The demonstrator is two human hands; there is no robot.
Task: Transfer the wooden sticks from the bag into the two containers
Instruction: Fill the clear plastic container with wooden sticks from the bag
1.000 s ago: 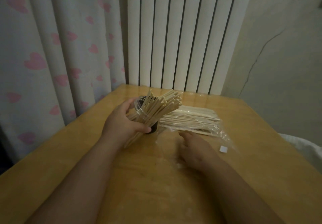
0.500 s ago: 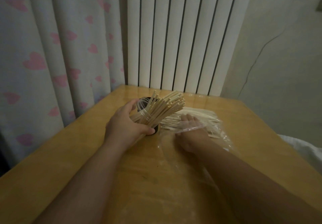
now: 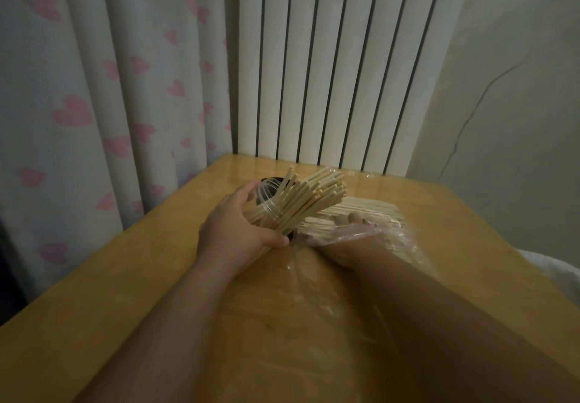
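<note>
1. fingers [image 3: 354, 218] of the right hand [image 3: 337, 241] lie fairly straight and close together inside the bag, low over the counter [image 3: 150, 292], the broad wooden top that carries everything.
2. bag [image 3: 408, 245]: clear plastic, lying flat on the right, with the right forearm running in through its near end.
3. loose sticks [image 3: 373, 211] rest at the bag's far end, under and just beyond the right fingertips. their long axis runs left to right, across the hand. none looks pinched yet.
4. clear container [image 3: 265, 191]: tilted, its mouth leaning right toward the bag. the left hand [image 3: 232, 233] grips it, fingers and thumb curled round its wall, and a sheaf of sticks [image 3: 309, 195] fans out of it.
5. dark rim [image 3: 270, 179] shows just behind it; probably the second container, though i cannot be sure.
6. my read: the right hand is the nearer one, so it should close across the loose sticks' width, then carry them left to the tilted mouth.
</note>
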